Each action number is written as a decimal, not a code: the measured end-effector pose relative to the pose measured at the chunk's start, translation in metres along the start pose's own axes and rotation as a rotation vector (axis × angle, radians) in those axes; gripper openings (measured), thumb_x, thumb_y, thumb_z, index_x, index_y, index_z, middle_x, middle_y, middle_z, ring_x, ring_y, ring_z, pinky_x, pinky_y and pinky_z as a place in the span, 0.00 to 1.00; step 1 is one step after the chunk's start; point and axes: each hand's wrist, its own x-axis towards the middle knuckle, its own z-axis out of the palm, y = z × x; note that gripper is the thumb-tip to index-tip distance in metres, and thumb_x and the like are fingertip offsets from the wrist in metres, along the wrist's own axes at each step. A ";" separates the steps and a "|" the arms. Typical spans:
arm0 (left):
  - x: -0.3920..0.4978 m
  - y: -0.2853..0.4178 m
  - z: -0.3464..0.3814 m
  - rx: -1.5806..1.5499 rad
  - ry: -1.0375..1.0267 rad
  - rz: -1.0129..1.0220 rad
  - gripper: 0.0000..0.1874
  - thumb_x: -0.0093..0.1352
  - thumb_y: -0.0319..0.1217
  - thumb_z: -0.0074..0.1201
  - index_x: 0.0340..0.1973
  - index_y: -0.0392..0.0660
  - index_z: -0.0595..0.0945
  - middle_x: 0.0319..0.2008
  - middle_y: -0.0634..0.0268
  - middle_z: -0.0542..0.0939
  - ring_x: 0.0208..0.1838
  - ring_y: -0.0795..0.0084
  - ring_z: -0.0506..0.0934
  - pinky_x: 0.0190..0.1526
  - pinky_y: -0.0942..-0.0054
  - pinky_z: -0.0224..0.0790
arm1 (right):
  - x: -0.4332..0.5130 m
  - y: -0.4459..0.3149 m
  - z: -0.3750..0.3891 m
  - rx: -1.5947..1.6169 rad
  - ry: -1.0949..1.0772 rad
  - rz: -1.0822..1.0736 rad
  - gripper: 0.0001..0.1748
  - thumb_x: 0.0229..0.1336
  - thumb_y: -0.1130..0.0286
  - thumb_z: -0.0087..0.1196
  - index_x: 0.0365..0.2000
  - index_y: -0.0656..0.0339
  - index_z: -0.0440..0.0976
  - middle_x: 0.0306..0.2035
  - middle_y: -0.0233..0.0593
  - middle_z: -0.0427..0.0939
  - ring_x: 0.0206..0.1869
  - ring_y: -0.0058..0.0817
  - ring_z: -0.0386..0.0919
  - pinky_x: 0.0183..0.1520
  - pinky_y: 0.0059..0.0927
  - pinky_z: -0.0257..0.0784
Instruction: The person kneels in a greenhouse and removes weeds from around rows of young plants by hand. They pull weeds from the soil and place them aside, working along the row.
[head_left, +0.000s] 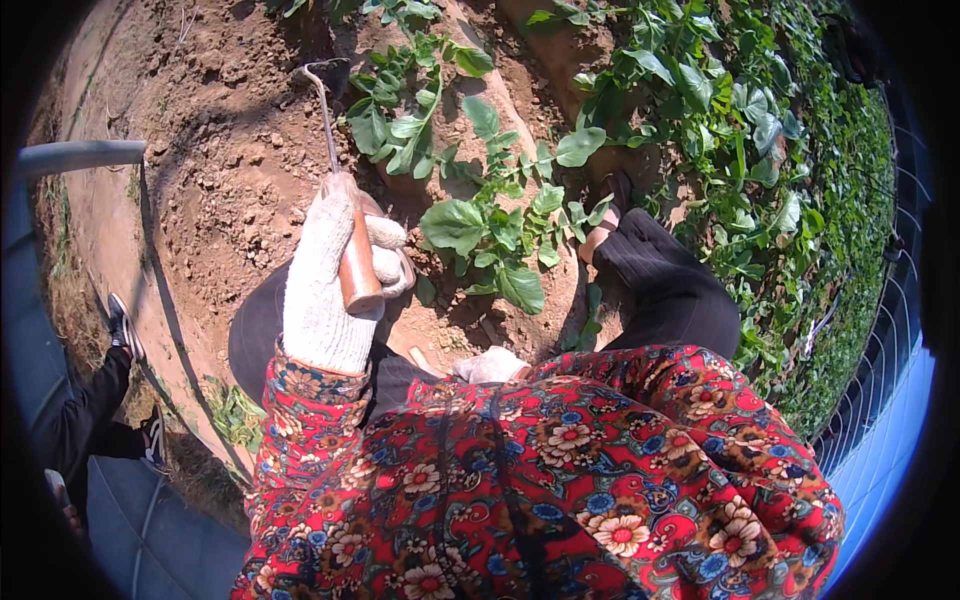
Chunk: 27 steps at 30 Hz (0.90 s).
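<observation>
My left hand (337, 262), in a white knitted glove, grips the wooden handle (361, 274) of a small hand hoe. From the fist its thin, bent metal neck (327, 124) reaches over the loose soil, and the head at its far end lies in shadow. Just right of this hand grows a leafy green plant (499, 232) with lobed leaves, rooted in the brown soil. My right hand (491, 365) shows only as a bit of pale glove low between my knees, mostly covered by my floral jacket. What it holds, if anything, is hidden.
Dense leafy plants (697, 112) fill the right side. Broken clods of soil (217, 161) lie at left. A grey pipe (82, 156) juts in from the left edge. Another person's shoe (124, 326) and dark trousers are at lower left, near pulled greens (234, 412).
</observation>
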 end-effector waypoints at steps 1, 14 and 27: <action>-0.001 0.001 0.005 -0.007 0.078 -0.027 0.18 0.76 0.41 0.51 0.57 0.47 0.73 0.34 0.55 0.80 0.25 0.70 0.79 0.23 0.72 0.76 | -0.001 -0.003 -0.008 -0.029 -0.029 -0.052 0.21 0.62 0.54 0.52 0.52 0.48 0.75 0.42 0.46 0.83 0.47 0.47 0.82 0.47 0.46 0.77; 0.067 0.014 0.076 0.268 0.349 -0.392 0.27 0.76 0.45 0.50 0.64 0.47 0.65 0.28 0.57 0.80 0.21 0.70 0.76 0.24 0.73 0.70 | 0.003 -0.007 -0.031 0.175 -0.298 0.028 0.20 0.60 0.54 0.55 0.49 0.48 0.80 0.49 0.45 0.83 0.51 0.44 0.82 0.51 0.46 0.78; 0.077 -0.033 0.069 0.086 0.470 -0.470 0.18 0.75 0.37 0.52 0.58 0.50 0.69 0.29 0.62 0.78 0.23 0.69 0.77 0.24 0.70 0.71 | 0.012 0.025 0.037 0.163 -0.037 -0.052 0.23 0.62 0.52 0.50 0.46 0.59 0.80 0.50 0.47 0.82 0.52 0.43 0.81 0.52 0.46 0.77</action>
